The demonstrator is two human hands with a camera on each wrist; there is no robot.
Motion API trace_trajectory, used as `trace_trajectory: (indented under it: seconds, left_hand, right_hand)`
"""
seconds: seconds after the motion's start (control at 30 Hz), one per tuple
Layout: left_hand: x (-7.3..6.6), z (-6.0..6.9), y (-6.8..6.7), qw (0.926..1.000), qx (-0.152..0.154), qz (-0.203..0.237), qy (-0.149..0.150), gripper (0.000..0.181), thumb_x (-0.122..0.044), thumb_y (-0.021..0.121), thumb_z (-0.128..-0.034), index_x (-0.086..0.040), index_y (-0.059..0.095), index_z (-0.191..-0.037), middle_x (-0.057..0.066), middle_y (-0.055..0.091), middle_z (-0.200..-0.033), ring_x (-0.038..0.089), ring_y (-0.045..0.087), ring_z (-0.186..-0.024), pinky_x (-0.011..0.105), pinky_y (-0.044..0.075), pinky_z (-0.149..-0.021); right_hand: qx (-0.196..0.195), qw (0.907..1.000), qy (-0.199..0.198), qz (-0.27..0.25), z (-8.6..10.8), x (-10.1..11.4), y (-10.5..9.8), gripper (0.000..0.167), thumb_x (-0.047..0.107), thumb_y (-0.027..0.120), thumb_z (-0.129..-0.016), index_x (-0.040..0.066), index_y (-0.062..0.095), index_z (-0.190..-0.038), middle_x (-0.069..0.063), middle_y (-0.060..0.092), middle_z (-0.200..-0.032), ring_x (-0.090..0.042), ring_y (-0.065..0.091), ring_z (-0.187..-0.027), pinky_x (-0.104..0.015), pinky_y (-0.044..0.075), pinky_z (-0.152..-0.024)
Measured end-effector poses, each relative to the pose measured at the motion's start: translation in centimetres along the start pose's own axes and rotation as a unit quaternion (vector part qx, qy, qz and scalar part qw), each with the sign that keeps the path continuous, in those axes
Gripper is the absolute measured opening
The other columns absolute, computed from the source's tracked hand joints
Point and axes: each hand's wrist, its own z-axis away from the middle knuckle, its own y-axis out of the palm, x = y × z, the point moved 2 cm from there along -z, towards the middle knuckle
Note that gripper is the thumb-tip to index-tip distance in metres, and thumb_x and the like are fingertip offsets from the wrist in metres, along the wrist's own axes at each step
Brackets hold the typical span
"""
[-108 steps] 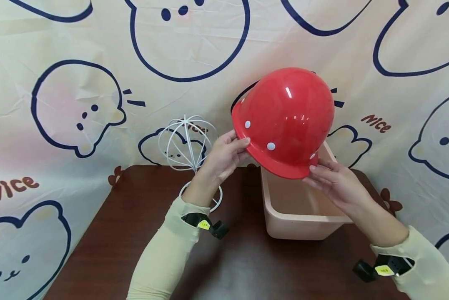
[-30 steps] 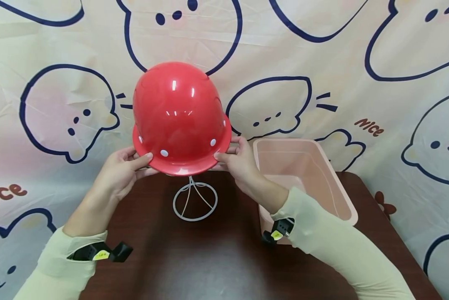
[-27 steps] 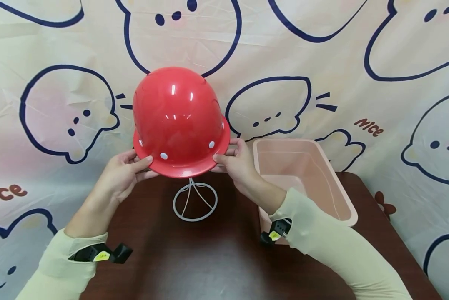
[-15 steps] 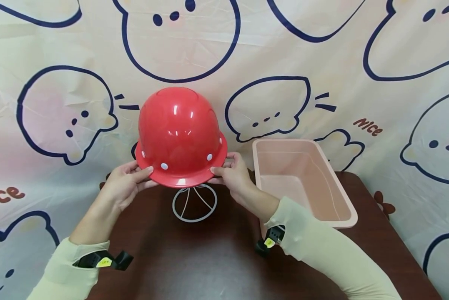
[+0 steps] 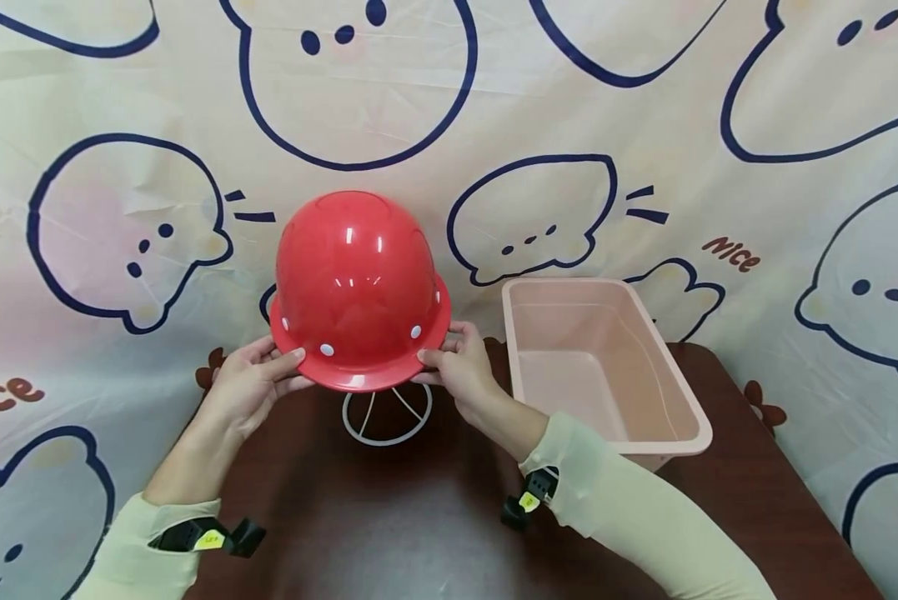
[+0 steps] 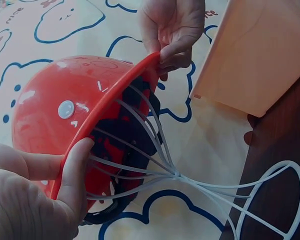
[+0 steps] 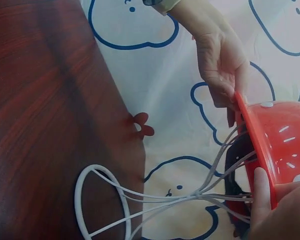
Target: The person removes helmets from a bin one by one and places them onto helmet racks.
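Note:
A red hard hat with white round studs sits over a white wire stand, in the middle left of the head view. My left hand pinches the brim at its left side, thumb on top. On the opposite side, my right hand pinches the brim the same way. Below the hat the stand's ring base shows on the table. In the left wrist view the stand's wires run up inside the hat, among its dark inner straps. The top of the stand is hidden by the shell.
A pale pink plastic bin stands to the right of the hat, nothing visible in it. The dark brown table runs up to a cartoon-printed cloth at the back.
Both hands first carried the hard hat left from above the bin to over the wire stand. Since then they have lowered it, and more of the stand is covered.

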Motion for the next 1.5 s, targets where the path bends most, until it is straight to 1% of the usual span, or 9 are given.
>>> trace_trajectory:
  seconds: [0.3, 0.63, 0.8, 1.03, 1.2, 1.27, 1.37, 1.43, 1.5]
  left_hand:
    - [1.0, -0.1, 0.0, 0.9993, 0.003, 0.031, 0.020, 0.068, -0.019, 0.072, -0.0960, -0.010, 0.037, -0.154, -0.002, 0.065, -0.116, 0.014, 0.074, -0.094, 0.028, 0.059, -0.083]
    - [1.3, 0.1, 0.1, 0.9993, 0.001, 0.037, 0.002, 0.072, -0.021, 0.073, -0.0956, -0.010, 0.034, -0.156, -0.003, 0.063, -0.120, 0.013, 0.073, -0.098, 0.028, 0.058, -0.085]
    - [1.1, 0.3, -0.1, 1.0000, 0.008, -0.002, 0.003, 0.070, -0.021, 0.071, -0.0973, -0.009, 0.032, -0.155, -0.007, 0.064, -0.116, 0.011, 0.072, -0.096, 0.027, 0.059, -0.084]
    - [0.7, 0.4, -0.6, 0.9986, 0.013, -0.052, -0.003, 0.077, -0.024, 0.071, -0.0971, -0.010, 0.026, -0.158, -0.006, 0.059, -0.124, 0.012, 0.071, -0.099, 0.029, 0.059, -0.085]
    - [0.0, 0.7, -1.6, 0.9957, 0.008, -0.092, -0.004, 0.082, -0.035, 0.066, -0.0993, -0.007, 0.020, -0.161, -0.001, 0.055, -0.130, 0.008, 0.070, -0.100, 0.028, 0.059, -0.084]
    - [-0.6, 0.8, -2.1, 0.9924, 0.005, -0.123, 0.001, 0.085, -0.040, 0.061, -0.1014, -0.004, 0.013, -0.162, 0.010, 0.051, -0.142, 0.004, 0.070, -0.097, 0.027, 0.060, -0.082]
    - [-1.9, 0.9, -2.9, 0.9818, -0.002, -0.189, 0.020, 0.087, -0.043, 0.054, -0.1043, 0.000, 0.005, -0.161, 0.028, 0.039, -0.153, -0.003, 0.069, -0.090, 0.023, 0.059, -0.078]
    - [-3.0, 1.0, -3.5, 0.9688, -0.009, -0.245, 0.035, 0.087, -0.044, 0.050, -0.1055, 0.003, 0.002, -0.160, 0.036, 0.034, -0.153, -0.005, 0.069, -0.085, 0.021, 0.059, -0.077]
    - [-4.2, 1.0, -4.0, 0.9495, -0.021, -0.309, 0.047, 0.086, -0.046, 0.049, -0.1056, 0.005, 0.004, -0.160, 0.038, 0.036, -0.150, 0.001, 0.071, -0.084, 0.026, 0.060, -0.081]
  right_hand:
    - [0.008, 0.9996, -0.028, -0.008, -0.1, -0.8, 0.0, 0.055, -0.005, 0.063, -0.095, 0.003, 0.036, -0.143, -0.020, 0.063, -0.105, -0.024, 0.075, -0.083, -0.035, 0.062, -0.075]
    - [0.030, 0.9990, -0.027, 0.022, 0.0, -0.4, -0.7, 0.059, -0.001, 0.065, -0.096, 0.005, 0.035, -0.146, -0.020, 0.063, -0.112, -0.024, 0.075, -0.090, -0.033, 0.061, -0.078]
    - [0.039, 0.9981, -0.021, 0.043, -0.1, 0.4, -1.1, 0.061, -0.001, 0.066, -0.095, 0.003, 0.035, -0.148, -0.020, 0.064, -0.112, -0.025, 0.074, -0.091, -0.035, 0.061, -0.081]
    - [0.037, 0.9965, -0.016, 0.073, -0.1, 1.7, -2.0, 0.065, 0.003, 0.066, -0.096, 0.002, 0.031, -0.150, -0.020, 0.061, -0.119, -0.026, 0.073, -0.093, -0.041, 0.060, -0.086]
    - [0.022, 0.9934, -0.020, 0.110, -0.2, 3.0, -3.3, 0.060, 0.008, 0.061, -0.099, 0.003, 0.032, -0.151, -0.018, 0.055, -0.126, -0.029, 0.068, -0.106, -0.043, 0.057, -0.093]
    - [0.016, 0.9915, -0.028, 0.126, -0.2, 3.6, -4.2, 0.057, 0.008, 0.059, -0.100, 0.001, 0.034, -0.151, -0.019, 0.053, -0.130, -0.031, 0.064, -0.113, -0.045, 0.054, -0.099]
    - [0.006, 0.9851, -0.048, 0.165, 0.0, 4.6, -6.0, 0.056, 0.009, 0.058, -0.101, -0.001, 0.036, -0.151, -0.022, 0.050, -0.138, -0.036, 0.058, -0.122, -0.046, 0.050, -0.105]
    - [0.001, 0.9747, -0.068, 0.213, 0.1, 5.3, -7.5, 0.057, 0.012, 0.059, -0.102, 0.000, 0.037, -0.153, -0.023, 0.048, -0.143, -0.037, 0.053, -0.128, -0.047, 0.046, -0.109]
    - [0.000, 0.9587, -0.082, 0.272, 0.3, 6.3, -9.3, 0.059, 0.017, 0.058, -0.103, 0.002, 0.035, -0.155, -0.023, 0.045, -0.149, -0.038, 0.048, -0.135, -0.049, 0.042, -0.112]
